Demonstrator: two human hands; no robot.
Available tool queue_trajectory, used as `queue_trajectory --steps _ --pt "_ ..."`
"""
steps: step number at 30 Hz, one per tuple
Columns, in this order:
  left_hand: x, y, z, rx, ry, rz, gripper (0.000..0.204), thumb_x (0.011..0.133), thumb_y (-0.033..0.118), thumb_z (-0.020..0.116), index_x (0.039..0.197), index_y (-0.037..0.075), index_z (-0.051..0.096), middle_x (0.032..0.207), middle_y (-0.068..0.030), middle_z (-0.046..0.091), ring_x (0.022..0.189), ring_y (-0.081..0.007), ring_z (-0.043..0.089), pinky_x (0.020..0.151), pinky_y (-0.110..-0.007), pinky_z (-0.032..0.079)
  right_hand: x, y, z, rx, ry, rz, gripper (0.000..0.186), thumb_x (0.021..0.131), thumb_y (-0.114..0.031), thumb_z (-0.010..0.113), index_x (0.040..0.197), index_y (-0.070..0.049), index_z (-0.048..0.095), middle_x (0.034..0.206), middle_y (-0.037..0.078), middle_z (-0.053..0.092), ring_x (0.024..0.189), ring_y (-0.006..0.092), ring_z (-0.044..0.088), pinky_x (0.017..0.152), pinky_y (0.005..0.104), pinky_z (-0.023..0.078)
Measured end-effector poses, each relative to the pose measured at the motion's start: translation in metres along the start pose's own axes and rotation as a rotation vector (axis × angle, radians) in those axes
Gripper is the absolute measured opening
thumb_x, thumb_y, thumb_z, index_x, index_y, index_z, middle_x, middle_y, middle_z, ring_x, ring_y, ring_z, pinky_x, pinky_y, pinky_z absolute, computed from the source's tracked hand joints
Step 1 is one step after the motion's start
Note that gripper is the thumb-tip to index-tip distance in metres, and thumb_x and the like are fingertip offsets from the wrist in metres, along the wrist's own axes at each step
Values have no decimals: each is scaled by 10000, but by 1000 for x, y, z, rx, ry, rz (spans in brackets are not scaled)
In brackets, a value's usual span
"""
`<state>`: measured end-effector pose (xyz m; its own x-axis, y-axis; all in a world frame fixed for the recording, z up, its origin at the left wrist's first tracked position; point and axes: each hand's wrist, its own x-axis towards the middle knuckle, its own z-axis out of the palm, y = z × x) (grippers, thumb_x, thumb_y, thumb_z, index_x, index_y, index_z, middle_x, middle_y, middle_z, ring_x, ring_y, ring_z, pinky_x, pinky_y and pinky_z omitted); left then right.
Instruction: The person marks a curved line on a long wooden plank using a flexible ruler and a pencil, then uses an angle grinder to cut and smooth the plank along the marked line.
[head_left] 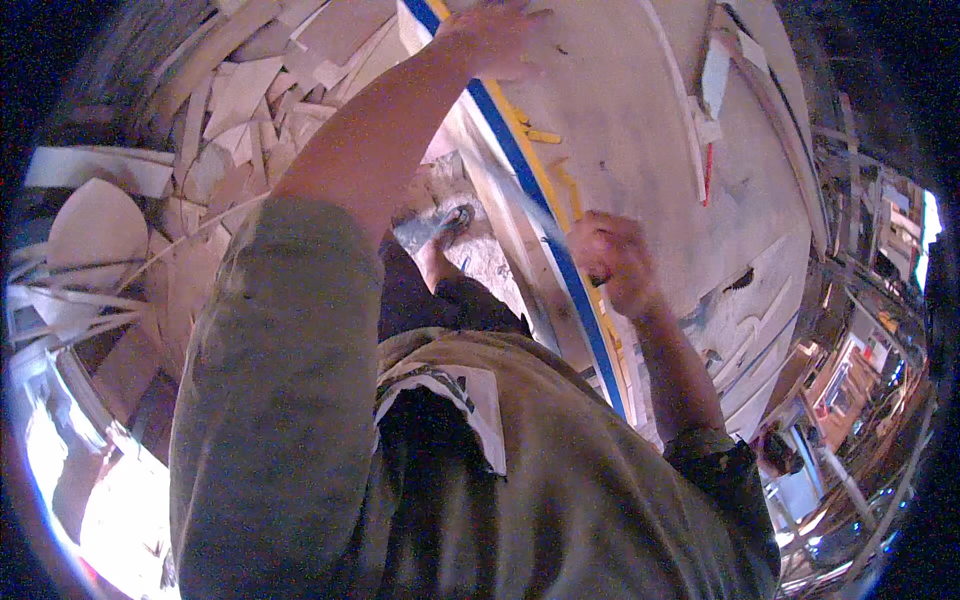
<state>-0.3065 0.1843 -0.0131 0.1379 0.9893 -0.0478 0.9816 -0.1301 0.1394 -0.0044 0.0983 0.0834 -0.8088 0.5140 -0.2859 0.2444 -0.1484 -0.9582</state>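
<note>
A wide wooden board (pixel 640 130) lies in front of me, with a long blue strip (pixel 530 185) along its near edge. Beside the blue runs a narrower yellow strip (pixel 566 190), ragged in places. At the top, my left hand (pixel 495 40) reaches across the strip and rests on the board, fingers stretched out. Farther down the same edge, my right hand (pixel 612 258) is curled closed over the strip, slightly blurred. Something small and dark shows under its fingers, too hidden to name. A loose yellow piece (pixel 543 136) lies on the board between my hands.
Many wood offcuts (pixel 240 110) are heaped on the left, with a rounded thin panel (pixel 97 232) by them. A thin red stick (pixel 709 175) and a long narrow strip (pixel 680 80) lie on the board. Cluttered shelving (pixel 855 375) stands at the right.
</note>
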Motion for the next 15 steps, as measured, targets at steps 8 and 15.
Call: queue_trajectory --steps 8,15 --pt "15 -17 33 5 102 69 843 849 629 679 1499 134 467 1575 -172 404 1495 -329 323 1241 -548 204 -53 -5 -4 565 105 134 366 911 -322 592 666 -89 451 577 -4 391 522 133 361 514 317 279" --pt "20 -30 22 -480 180 103 732 896 411 731 1491 65 483 1583 -237 382 1479 -373 351 1221 -450 279 -199 -34 18 875 339 -218 360 890 -310 656 693 -81 460 576 0 408 495 140 373 467 323 261"
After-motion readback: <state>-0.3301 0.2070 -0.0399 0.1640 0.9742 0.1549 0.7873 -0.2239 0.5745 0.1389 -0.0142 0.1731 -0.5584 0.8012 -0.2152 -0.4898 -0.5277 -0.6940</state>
